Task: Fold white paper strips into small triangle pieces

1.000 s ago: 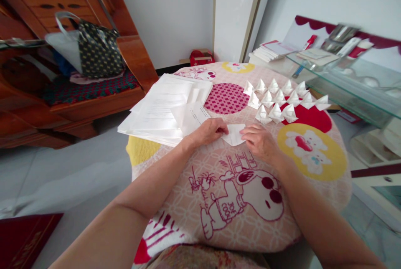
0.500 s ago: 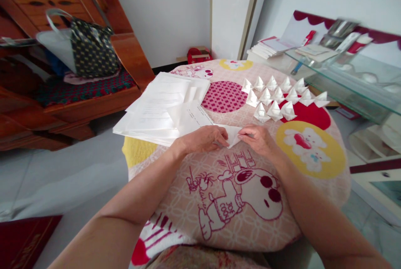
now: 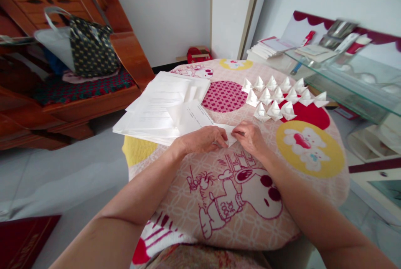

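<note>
A small white folded paper [image 3: 231, 138] lies on the patterned tablecloth [image 3: 219, 202] between my two hands. My left hand [image 3: 208, 138] rests on its left part, with curled fingers holding it at the near edge. The fingertips of my right hand [image 3: 249, 136] pinch its right side. Just beyond my left hand is a pile of white paper sheets [image 3: 159, 104], some with printed text. Several folded white paper shapes [image 3: 275, 111] stand in rows at the far right of the table.
A glass shelf [image 3: 347, 81] with cups and small items stands right of the table, beside a stack of papers [image 3: 269, 47]. On the left, a wooden bench [image 3: 94, 97] bears a dark patterned bag [image 3: 90, 47].
My right hand has moved a little to the left, closer to my left hand, and covers more of the paper's right side. My left hand has hardly moved.
</note>
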`<state>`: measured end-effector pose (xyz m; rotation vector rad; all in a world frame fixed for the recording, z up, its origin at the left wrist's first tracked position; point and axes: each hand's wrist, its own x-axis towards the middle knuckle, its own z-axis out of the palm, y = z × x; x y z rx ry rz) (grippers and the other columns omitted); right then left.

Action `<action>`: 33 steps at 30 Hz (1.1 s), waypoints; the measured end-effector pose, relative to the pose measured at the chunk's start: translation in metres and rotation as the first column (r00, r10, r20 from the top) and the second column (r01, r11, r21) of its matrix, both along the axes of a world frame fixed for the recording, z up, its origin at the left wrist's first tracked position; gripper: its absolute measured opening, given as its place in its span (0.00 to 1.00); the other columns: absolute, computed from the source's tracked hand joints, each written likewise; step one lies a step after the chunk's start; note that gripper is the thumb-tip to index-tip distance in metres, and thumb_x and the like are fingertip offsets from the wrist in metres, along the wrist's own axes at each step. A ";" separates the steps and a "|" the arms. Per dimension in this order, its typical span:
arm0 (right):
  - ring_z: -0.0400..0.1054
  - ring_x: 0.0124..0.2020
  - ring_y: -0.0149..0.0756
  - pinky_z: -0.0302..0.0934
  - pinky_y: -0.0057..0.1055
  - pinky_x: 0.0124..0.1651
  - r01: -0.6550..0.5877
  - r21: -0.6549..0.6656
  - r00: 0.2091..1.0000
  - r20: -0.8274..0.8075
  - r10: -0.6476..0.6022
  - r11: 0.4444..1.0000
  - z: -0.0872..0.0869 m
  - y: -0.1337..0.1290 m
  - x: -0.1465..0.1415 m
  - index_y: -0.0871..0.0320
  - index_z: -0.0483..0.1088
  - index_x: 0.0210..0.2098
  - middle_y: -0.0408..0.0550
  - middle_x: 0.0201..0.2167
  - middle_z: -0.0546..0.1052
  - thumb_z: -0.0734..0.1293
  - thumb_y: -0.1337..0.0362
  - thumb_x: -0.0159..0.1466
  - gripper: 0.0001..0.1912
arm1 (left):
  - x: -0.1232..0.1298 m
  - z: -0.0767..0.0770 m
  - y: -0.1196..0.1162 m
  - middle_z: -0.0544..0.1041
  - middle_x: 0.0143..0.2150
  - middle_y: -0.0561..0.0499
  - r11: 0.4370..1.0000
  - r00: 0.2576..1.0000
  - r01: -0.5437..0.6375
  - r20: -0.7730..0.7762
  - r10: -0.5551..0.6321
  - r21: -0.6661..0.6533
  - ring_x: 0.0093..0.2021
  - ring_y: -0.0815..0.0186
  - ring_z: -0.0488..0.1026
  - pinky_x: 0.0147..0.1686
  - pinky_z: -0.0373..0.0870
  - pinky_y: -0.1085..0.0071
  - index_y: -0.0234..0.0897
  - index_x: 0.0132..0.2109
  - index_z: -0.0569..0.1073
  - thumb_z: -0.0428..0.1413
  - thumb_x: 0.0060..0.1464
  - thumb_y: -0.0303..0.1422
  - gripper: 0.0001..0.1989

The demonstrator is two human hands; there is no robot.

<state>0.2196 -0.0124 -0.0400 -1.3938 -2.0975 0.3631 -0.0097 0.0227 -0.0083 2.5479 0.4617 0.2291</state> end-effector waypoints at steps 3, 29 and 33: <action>0.70 0.33 0.36 0.63 0.33 0.38 0.015 -0.013 1.000 0.011 -0.014 1.000 0.000 0.001 -0.002 0.57 0.78 0.27 0.47 0.28 0.77 0.68 0.74 0.63 0.11 | -0.002 0.001 0.000 0.81 0.52 0.48 0.999 1.000 0.005 0.018 -0.004 -0.049 0.50 0.62 0.78 0.53 0.71 0.66 0.42 0.48 0.82 0.59 0.57 0.24 0.14; 0.71 0.31 0.37 0.62 0.33 0.35 0.134 -0.071 0.990 0.050 -0.131 0.988 -0.003 0.009 -0.006 0.56 0.75 0.25 0.49 0.28 0.79 0.68 0.71 0.61 0.09 | 0.001 0.004 -0.008 0.72 0.65 0.45 0.999 0.997 0.001 -0.080 0.003 0.049 0.57 0.60 0.74 0.57 0.69 0.67 0.44 0.52 0.80 0.60 0.58 0.26 0.16; 0.70 0.31 0.37 0.61 0.33 0.34 0.147 -0.059 0.988 0.059 -0.143 0.987 -0.004 0.009 -0.006 0.56 0.75 0.24 0.48 0.27 0.78 0.68 0.71 0.61 0.10 | 0.000 0.004 -0.007 0.72 0.66 0.45 0.999 0.998 0.010 -0.062 -0.008 0.037 0.59 0.58 0.73 0.59 0.68 0.65 0.45 0.53 0.80 0.61 0.58 0.26 0.16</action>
